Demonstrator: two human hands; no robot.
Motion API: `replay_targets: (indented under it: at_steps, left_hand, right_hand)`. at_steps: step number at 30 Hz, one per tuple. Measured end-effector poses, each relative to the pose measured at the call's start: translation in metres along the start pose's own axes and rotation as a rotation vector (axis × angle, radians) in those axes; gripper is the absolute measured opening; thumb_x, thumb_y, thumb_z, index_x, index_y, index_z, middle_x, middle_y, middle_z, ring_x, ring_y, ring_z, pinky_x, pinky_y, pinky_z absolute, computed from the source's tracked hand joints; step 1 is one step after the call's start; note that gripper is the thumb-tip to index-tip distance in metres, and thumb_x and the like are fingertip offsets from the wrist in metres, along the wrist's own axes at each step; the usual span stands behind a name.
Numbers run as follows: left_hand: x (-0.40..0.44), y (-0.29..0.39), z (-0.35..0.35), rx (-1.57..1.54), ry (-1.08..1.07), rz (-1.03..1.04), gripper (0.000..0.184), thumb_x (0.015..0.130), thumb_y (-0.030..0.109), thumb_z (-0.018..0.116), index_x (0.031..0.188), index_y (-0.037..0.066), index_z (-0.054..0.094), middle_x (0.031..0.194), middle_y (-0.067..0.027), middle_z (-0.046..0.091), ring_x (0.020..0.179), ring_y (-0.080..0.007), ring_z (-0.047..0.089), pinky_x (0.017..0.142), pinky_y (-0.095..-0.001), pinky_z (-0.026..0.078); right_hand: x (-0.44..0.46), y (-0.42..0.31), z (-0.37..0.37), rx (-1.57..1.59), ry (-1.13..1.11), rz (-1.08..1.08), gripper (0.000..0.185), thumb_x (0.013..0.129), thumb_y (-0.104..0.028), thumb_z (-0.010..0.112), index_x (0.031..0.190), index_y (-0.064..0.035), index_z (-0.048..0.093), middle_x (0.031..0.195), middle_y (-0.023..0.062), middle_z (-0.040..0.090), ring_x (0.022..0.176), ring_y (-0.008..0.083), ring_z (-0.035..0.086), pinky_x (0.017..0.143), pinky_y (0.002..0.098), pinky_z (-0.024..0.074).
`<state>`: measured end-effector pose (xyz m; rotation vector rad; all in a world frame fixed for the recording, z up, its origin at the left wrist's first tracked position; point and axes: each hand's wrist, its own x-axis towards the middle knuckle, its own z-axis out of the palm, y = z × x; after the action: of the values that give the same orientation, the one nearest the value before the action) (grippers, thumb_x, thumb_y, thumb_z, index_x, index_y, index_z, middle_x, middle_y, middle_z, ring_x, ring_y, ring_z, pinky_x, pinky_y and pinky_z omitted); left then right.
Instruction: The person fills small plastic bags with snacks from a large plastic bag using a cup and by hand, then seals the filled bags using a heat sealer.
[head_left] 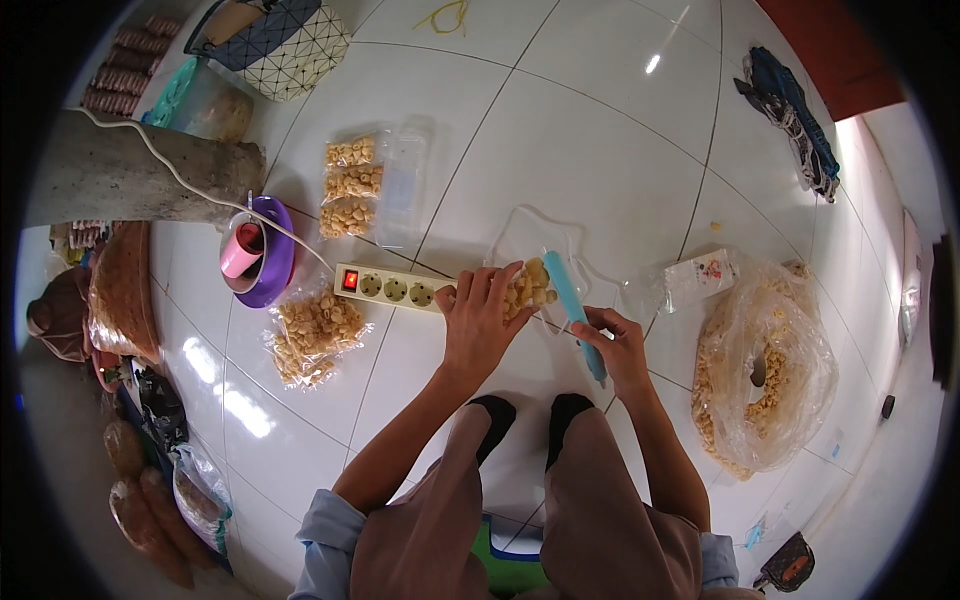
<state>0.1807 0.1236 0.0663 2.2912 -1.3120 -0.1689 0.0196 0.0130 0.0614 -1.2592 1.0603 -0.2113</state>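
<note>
My left hand (478,325) is closed on a small clear bag of snacks (527,287), pale yellow and curled, above the power strip (395,289). A slim light-blue handheld bag sealer (568,295) lies across the open side of that bag. My right hand (617,348) grips the sealer near its lower half, thumb and fingers wrapped round it. A white cord (535,210) loops on the floor behind. The strip's red switch is lit. Whether the sealer's jaws are pressed together on the plastic I cannot tell.
A large clear sack of snacks (715,400) stands at right, beside a printed plastic packet (700,270). Several filled bags (352,183) lie near a clear container (403,190); more bags (315,330) lie left, below a purple basin (278,275). A pillar (150,170) stands upper left.
</note>
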Motion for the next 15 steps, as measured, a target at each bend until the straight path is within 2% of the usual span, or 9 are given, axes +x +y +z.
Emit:
replay_targets:
  at_steps: [6,12,14,15]
  left_hand:
    - [0.001,-0.001,0.0,0.017,-0.008,-0.01,0.054,0.071,0.033,0.071,0.118,0.017,0.049,0.099,-0.0002,0.051,0.094,-0.0191,0.048,0.079,-0.0413,0.027]
    - [0.002,-0.005,-0.001,0.029,0.019,-0.046,0.052,0.072,0.033,0.07,0.117,0.016,0.05,0.098,-0.0006,0.051,0.093,-0.0197,0.048,0.079,-0.0409,0.028]
    - [0.002,-0.008,-0.001,0.027,0.022,-0.062,0.052,0.072,0.033,0.07,0.117,0.015,0.05,0.097,-0.0007,0.051,0.093,-0.02,0.048,0.079,-0.0409,0.028]
    - [0.002,-0.01,0.001,0.02,0.041,-0.052,0.052,0.072,0.034,0.07,0.116,0.015,0.05,0.098,-0.0008,0.052,0.093,-0.0196,0.048,0.078,-0.0404,0.027]
  right_hand:
    - [0.0,-0.004,0.0,-0.061,-0.033,-0.011,0.037,0.073,-0.022,0.074,0.1,0.0015,0.063,0.078,0.0051,0.063,0.071,0.0098,0.055,0.066,0.0248,0.0439]
    - [0.001,0.0,-0.005,-0.118,-0.048,-0.013,0.047,0.072,-0.024,0.075,0.109,0.0004,0.058,0.086,0.0072,0.063,0.079,0.0126,0.059,0.07,0.0275,0.047]
    - [0.004,0.003,-0.009,-0.254,0.145,-0.062,0.051,0.069,-0.024,0.076,0.109,0.0021,0.056,0.09,0.01,0.06,0.079,0.0162,0.058,0.068,0.0295,0.0472]
    - [0.008,0.007,-0.01,-0.255,0.145,-0.063,0.051,0.069,-0.024,0.076,0.109,0.0021,0.056,0.09,0.01,0.06,0.079,0.0162,0.058,0.068,0.0295,0.0472]
